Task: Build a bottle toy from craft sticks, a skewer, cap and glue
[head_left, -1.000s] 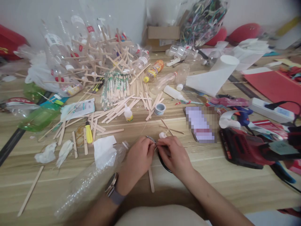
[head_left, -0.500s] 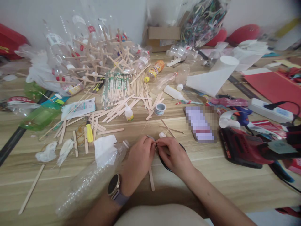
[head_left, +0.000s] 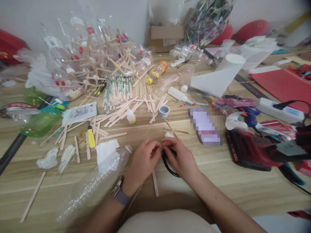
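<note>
My left hand, with a watch on its wrist, is closed in a pinch near the front middle of the table. My right hand pinches beside it, the fingertips of both hands almost touching. What lies between the fingertips is too small to make out. A black loop shows under my right hand. A thin strand runs down past my left wrist. One wooden stick lies below the hands, and a clear plastic bottle lies left of my left hand.
A phone and a red power tool lie to the right. Behind the hands are a small grey cup, a glue bottle and many wooden sticks. A yellow-handled tool lies left.
My left hand has turned a little and its watch now faces more sideways. A thin strand now shows beside my left wrist. Less of the black loop is visible.
</note>
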Available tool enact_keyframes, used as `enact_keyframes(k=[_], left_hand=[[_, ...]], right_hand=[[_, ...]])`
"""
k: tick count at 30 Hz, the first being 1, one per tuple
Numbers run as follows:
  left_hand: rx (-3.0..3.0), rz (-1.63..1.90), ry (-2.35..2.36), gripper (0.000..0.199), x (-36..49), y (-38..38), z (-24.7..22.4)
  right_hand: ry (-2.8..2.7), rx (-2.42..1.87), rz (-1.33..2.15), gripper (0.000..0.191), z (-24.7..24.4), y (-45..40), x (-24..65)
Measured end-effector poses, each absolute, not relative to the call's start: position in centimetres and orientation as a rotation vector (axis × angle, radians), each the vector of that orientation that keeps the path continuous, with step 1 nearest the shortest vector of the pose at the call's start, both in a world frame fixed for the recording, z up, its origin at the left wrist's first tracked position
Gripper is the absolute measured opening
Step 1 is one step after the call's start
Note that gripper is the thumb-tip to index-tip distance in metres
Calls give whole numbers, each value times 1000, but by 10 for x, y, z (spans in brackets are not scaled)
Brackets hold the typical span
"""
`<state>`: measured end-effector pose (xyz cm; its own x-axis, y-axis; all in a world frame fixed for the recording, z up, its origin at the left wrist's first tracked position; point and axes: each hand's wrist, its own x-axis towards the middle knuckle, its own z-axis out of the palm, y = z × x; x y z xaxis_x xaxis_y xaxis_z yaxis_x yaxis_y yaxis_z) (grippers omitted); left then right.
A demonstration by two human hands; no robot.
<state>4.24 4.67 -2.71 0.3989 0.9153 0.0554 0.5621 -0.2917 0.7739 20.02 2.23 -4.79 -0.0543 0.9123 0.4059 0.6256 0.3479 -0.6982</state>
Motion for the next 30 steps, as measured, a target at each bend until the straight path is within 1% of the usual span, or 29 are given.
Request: enact_keyframes(k=[9, 17, 20, 24, 27, 30], left_hand=[[1728, 676, 1302, 16, 45, 50, -23], [1669, 666, 1326, 16, 47, 49, -20], [1667, 663, 1334, 16, 47, 47, -18], [1666, 659, 1353, 16, 46, 48, -18], [1664, 661, 1398, 16, 45, 50, -20], [1667, 652, 1444, 16, 45, 50, -23]], right_hand=[[-1831, -1250, 325, 20, -46, 23, 202], [-1851, -1228, 257, 22, -45, 22, 201], [-1830, -1249, 231, 27, -45, 20, 201], [-1729, -1317, 331, 32, -43, 18, 203], [-1530, -1338, 438, 29, -44, 20, 203], [-1306, -1239, 625, 26, -43, 24, 202]])
